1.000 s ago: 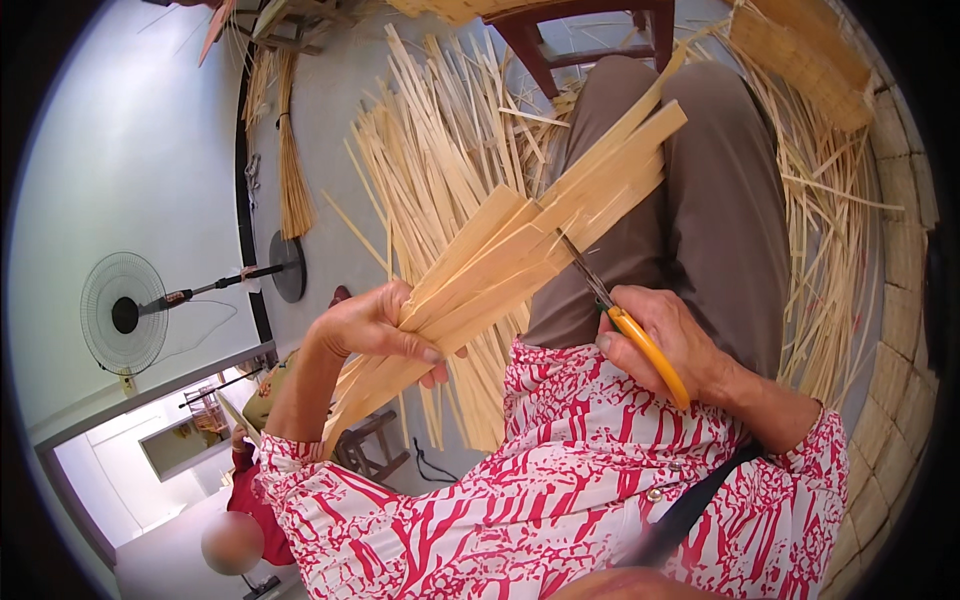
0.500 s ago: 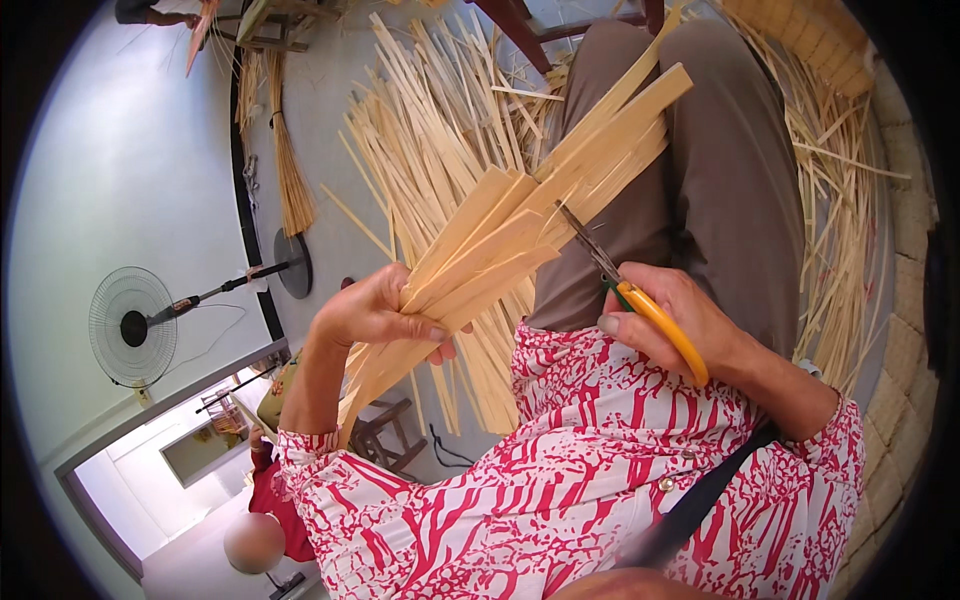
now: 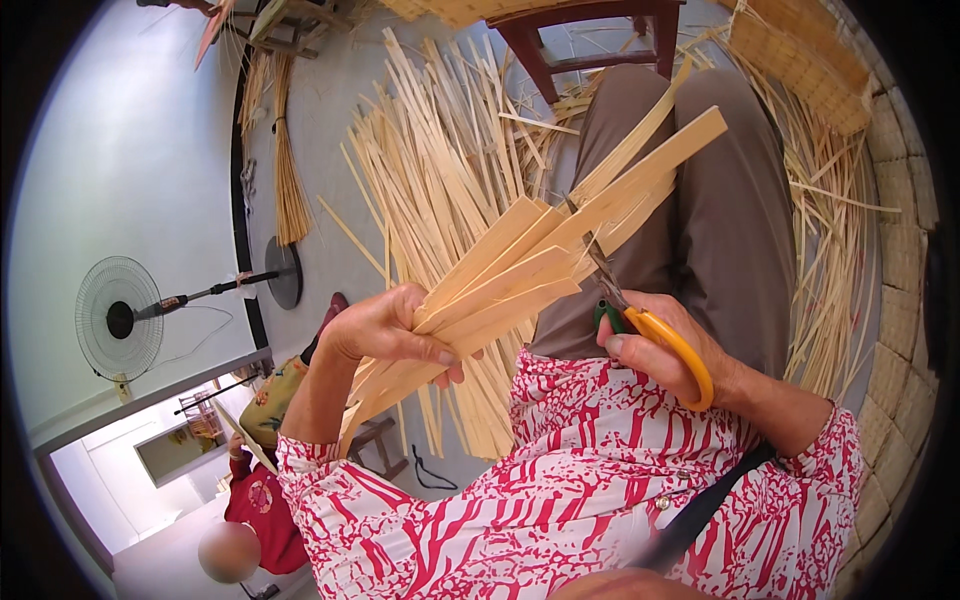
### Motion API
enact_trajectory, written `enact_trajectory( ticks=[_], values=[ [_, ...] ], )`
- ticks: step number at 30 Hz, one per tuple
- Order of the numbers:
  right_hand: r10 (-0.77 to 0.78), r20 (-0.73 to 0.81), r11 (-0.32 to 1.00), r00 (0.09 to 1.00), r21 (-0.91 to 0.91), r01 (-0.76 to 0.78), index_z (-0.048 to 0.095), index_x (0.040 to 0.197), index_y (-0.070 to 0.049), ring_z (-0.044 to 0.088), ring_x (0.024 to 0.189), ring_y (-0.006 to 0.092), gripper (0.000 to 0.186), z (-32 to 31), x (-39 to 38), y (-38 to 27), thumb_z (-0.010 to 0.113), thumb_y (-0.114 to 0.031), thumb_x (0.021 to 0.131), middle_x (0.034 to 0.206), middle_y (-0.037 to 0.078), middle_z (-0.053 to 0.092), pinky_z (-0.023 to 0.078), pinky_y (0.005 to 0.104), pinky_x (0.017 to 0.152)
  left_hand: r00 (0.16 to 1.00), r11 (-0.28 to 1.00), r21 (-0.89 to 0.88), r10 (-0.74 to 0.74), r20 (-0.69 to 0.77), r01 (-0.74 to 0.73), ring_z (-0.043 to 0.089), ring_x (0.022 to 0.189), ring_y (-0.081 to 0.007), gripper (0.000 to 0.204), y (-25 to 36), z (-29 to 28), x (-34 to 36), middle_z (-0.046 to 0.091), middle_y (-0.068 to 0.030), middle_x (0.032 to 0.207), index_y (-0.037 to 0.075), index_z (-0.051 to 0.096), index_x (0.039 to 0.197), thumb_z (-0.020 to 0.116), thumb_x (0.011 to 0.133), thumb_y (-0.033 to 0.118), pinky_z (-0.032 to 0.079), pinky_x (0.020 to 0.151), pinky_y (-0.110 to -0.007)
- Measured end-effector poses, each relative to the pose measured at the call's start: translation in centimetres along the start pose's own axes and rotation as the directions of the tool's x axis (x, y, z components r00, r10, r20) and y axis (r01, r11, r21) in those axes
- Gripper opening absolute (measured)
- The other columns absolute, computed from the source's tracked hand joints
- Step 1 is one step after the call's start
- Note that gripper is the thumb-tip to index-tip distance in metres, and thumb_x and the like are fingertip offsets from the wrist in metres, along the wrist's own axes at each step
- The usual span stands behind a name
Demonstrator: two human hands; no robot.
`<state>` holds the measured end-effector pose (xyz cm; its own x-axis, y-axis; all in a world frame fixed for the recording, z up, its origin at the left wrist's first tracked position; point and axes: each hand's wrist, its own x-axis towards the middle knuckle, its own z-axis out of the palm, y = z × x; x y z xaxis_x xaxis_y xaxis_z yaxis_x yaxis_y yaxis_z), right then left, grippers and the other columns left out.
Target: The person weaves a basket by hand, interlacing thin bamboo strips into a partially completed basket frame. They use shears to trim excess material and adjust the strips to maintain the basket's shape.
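Observation:
A fanned bundle of flat, pale bamboo-like strips (image 3: 520, 275) crosses in front of me, its far ends over my lap. My left hand (image 3: 395, 335) is closed round the bundle, thumb lying across the top strips. My right hand (image 3: 660, 350) grips scissors (image 3: 672, 345) with one orange handle and some green at the other. The scissor blades stand parted at the bundle's right edge, one blade in front of the strips and the other tip showing beyond them. Whether the blades touch a strip I cannot tell.
Many loose strips (image 3: 430, 150) cover the floor ahead, and more thin strips (image 3: 825, 250) lie at the right beside woven matting (image 3: 905, 220). A dark red wooden stool (image 3: 595, 45) stands past my knees. At left are a standing fan (image 3: 120, 318) and a seated person in red (image 3: 265, 515).
The scissors have moved onto the strips' edge, with their blades wider apart. My view has shifted slightly, bringing more of the stool and the seated person into sight.

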<state>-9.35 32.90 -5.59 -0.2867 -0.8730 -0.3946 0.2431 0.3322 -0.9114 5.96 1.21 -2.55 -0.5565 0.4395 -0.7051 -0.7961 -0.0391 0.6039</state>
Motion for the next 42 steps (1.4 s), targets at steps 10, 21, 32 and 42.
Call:
enact_trajectory(
  ticks=[10, 21, 32, 42],
  values=[
    [-0.049, -0.148, 0.999, 0.988, -0.009, 0.048, 0.043, 0.064, -0.001, 0.038, 0.055, 0.0067, 0.027, 1.0, 0.5, 1.0, 0.062, -0.008, 0.082, 0.054, 0.006, 0.04, 0.036, 0.0307, 0.049, 1.0, 0.998, 0.063, -0.013, 0.001, 0.012, 0.072, 0.078, -0.0237, 0.023, 0.7, -0.9, -0.1, 0.072, -0.0177, 0.092, -0.007, 0.064, 0.107, 0.071, 0.087, 0.001, 0.058, 0.069, -0.035],
    [0.004, -0.164, 0.997, 0.986, -0.077, -0.017, 0.046, 0.066, -0.002, 0.04, 0.05, 0.012, 0.035, 0.0, -0.7, -0.2, 0.073, -0.018, 0.082, 0.053, 0.006, 0.041, 0.035, 0.0336, 0.047, 0.999, 0.999, -0.012, 0.052, -0.016, -0.052, 0.072, 0.078, -0.028, 0.023, -0.3, -0.4, 0.4, 0.071, -0.019, 0.086, -0.007, 0.063, 0.108, 0.067, 0.085, -0.004, 0.06, 0.068, -0.037],
    [-0.206, -0.727, 0.939, 0.656, -0.334, -0.075, 0.049, 0.068, -0.011, 0.036, 0.051, 0.0052, 0.036, -14.4, -9.3, 0.1, 0.068, -0.035, 0.087, 0.06, -0.006, 0.042, 0.028, 0.0254, 0.047, 0.923, 0.927, -0.142, 0.313, -0.223, -0.348, 0.071, 0.072, -0.0277, 0.022, 1.0, 2.8, 4.6, 0.068, -0.0155, 0.081, -0.002, 0.058, 0.106, 0.062, 0.089, 0.011, 0.057, 0.064, -0.035],
    [0.307, -0.835, 0.629, 0.456, -0.181, -0.756, 0.065, 0.09, 0.005, 0.063, 0.066, 0.0305, 0.067, -27.4, -7.6, 27.8, 0.068, -0.06, 0.08, 0.075, 0.019, 0.065, 0.046, 0.0429, 0.061, 0.966, 0.983, -0.105, 0.123, -0.227, -0.149, 0.065, 0.064, -0.0151, 0.025, 5.9, 4.0, 7.8, 0.066, -0.0099, 0.081, 0.002, 0.058, 0.115, 0.06, 0.095, 0.016, 0.054, 0.06, -0.028]
  ],
)
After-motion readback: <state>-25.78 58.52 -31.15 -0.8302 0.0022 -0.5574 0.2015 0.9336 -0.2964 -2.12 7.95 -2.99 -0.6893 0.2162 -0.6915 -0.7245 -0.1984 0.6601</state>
